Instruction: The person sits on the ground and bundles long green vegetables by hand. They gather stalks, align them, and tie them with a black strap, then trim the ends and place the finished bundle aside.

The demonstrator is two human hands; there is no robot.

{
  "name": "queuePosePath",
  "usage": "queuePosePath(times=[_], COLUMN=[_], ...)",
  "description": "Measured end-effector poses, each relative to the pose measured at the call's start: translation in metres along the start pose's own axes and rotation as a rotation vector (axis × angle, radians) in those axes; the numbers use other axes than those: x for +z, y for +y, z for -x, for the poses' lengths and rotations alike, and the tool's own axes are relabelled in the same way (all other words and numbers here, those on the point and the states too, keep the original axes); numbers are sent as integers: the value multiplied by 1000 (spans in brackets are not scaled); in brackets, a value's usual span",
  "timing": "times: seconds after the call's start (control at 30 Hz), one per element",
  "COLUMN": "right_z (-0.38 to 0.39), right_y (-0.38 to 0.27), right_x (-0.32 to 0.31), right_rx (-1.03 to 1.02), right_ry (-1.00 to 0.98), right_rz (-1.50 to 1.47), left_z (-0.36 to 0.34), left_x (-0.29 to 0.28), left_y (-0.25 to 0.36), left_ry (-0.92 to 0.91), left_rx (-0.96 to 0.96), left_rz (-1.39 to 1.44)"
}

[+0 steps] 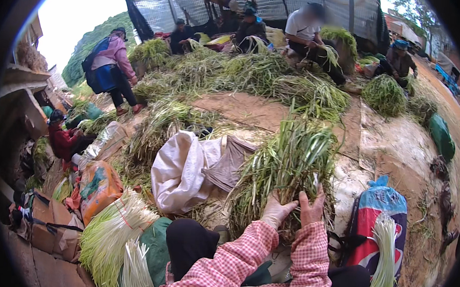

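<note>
head: leafy green stalk pile (287,157), tangled, yellow-streaked, drooping at left.

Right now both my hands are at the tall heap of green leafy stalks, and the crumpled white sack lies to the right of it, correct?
No: the head view shows the crumpled white sack lying to the left of the tall heap of green leafy stalks. Your left hand and right hand are indeed at the heap.

– What can you count?
– One left hand (276,211), one right hand (311,209), one white sack (178,166), one orange bag (107,189)
– And the nearest pale stalk bundles (109,241)?
– Three
– Other people (302,28)?
– Six visible
</note>
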State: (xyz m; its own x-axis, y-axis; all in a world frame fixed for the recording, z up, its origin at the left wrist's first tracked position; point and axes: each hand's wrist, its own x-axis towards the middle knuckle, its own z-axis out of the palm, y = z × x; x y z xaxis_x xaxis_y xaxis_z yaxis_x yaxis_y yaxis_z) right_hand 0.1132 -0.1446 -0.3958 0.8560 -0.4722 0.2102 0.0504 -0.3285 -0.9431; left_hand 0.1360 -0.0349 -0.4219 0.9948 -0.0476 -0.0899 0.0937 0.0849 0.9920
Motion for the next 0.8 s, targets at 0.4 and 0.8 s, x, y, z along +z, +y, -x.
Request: queuePosePath(times=[0.4,0.8], right_z=[-27,-4], right_y=[52,-11], right_x=[-32,-24], right_rx=[428,310], right_ry=[-97,-60], right_rz=[-230,247], left_z=[85,120], left_x=[5,-234], left_y=[38,170], left_ry=[-483,-96], left_rx=[281,270], left_rz=[-956,-170])
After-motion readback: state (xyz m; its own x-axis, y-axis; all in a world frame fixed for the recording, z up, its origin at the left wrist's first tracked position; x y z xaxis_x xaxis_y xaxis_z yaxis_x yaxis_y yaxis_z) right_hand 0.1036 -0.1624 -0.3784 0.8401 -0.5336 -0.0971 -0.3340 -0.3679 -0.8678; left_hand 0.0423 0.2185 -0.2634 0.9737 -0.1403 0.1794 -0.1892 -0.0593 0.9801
